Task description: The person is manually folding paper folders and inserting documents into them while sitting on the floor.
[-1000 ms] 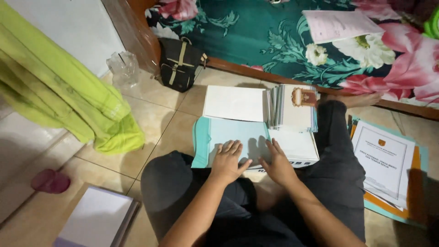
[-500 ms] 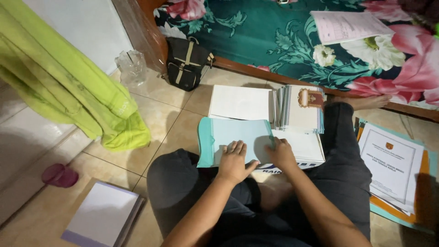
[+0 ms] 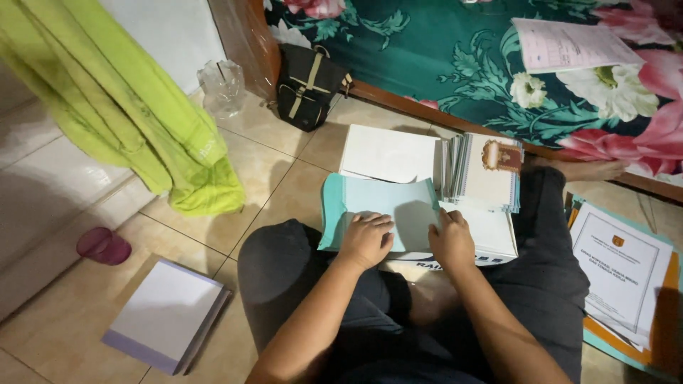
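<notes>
From my remote seat I judge a sorting step: the teal folder stack (image 3: 377, 213) lies at twelve o'clock of the lap, left hand (image 3: 366, 238) curled flat on it, right hand (image 3: 450, 240) fingering white sheets (image 3: 491, 231), needing a careful single-sheet lift.

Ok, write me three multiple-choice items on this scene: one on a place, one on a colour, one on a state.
1. Where is the black bag?
A. on the bed
B. on the floor against the bed frame
C. in the person's lap

2. What colour is the sheet stack under both hands?
A. light blue
B. red
C. black

3. How is the left hand?
A. raised in the air
B. gripping a pen
C. resting knuckles-up on the sheets

Answers: 1 B, it leans at the bed's wooden edge on the tiles. 2 A, the paper is pale blue-teal. 3 C, it lies on the stack beside the right hand.
</notes>
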